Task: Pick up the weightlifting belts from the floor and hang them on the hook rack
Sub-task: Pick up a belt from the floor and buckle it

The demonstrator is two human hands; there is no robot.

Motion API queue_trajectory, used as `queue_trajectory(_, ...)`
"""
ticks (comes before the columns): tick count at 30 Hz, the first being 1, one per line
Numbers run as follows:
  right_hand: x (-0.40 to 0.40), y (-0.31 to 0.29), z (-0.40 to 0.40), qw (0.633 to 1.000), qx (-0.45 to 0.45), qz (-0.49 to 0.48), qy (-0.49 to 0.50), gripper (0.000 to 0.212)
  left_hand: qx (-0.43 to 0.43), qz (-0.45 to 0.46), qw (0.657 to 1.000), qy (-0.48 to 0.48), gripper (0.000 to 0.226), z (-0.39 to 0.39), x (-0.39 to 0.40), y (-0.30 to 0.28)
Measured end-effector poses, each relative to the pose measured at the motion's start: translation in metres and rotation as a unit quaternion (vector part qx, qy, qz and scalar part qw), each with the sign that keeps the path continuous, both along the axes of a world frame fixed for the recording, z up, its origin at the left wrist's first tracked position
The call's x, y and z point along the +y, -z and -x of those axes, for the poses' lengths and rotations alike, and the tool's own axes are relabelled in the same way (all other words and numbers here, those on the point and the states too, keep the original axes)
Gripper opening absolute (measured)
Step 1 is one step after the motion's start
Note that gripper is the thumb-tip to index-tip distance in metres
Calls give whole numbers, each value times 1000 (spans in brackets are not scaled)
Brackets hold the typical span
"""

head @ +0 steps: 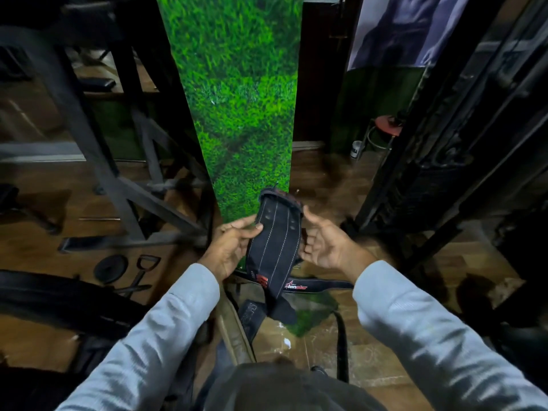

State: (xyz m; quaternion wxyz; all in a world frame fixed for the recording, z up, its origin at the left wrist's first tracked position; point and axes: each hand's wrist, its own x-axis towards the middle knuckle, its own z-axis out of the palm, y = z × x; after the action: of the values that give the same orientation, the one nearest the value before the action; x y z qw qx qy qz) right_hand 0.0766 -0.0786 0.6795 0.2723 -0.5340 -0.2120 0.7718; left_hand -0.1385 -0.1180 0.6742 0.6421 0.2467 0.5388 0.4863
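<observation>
A dark blue weightlifting belt (274, 250) with white stitching and holes is held up between both hands in front of a grass-patterned pillar (240, 99). My left hand (234, 244) grips its left edge, thumb on top. Its right edge rests in the fingers of my right hand (323, 244). The belt's lower end hangs down toward the floor. On the floor below lie other belts: a black one with a red and white logo (314, 284), a dark one (250, 315), a tan strap (234, 330) and a thin black strap (342, 342). No hook rack is visible.
A grey metal machine frame (118, 173) stands to the left, with a weight plate (111, 268) and a handle (145, 265) on the wooden floor. A black weight-stack machine (444, 173) fills the right. A red stool (387, 126) stands at the back.
</observation>
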Motion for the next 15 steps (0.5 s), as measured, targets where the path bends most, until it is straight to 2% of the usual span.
queue_trajectory(3, -7, -9, 20, 999, 16, -26, 16, 29, -29, 16, 998, 48, 47, 8, -6, 4)
queue_trajectory(5, -13, -11, 24, 996, 0, -72, 48, 8, -43, 49, 995, 70, 41, 13, -3, 1)
queue_trajectory(7, -14, -2, 19, 987, -36, -138, 74, 13, -90, 60, 992, 72, 33, 19, 2, -6)
queue_trajectory(8, -13, 2, 17, 981, -57, -177, 62, 12, -119, 46, 990, 69, 34, 20, 5, -12)
queue_trajectory(10, -17, 7, 18, 968, -98, -232, 23, 25, -137, -8, 987, 78, 38, 19, 11, -26)
queue_trajectory(12, -21, 7, 24, 954, -124, -274, -10, 24, -73, -77, 989, 100, 30, 11, 15, -38)
queue_trajectory(15, -25, -2, 31, 932, -167, -317, -52, 20, 87, -134, 985, 69, 28, 1, 20, -45)
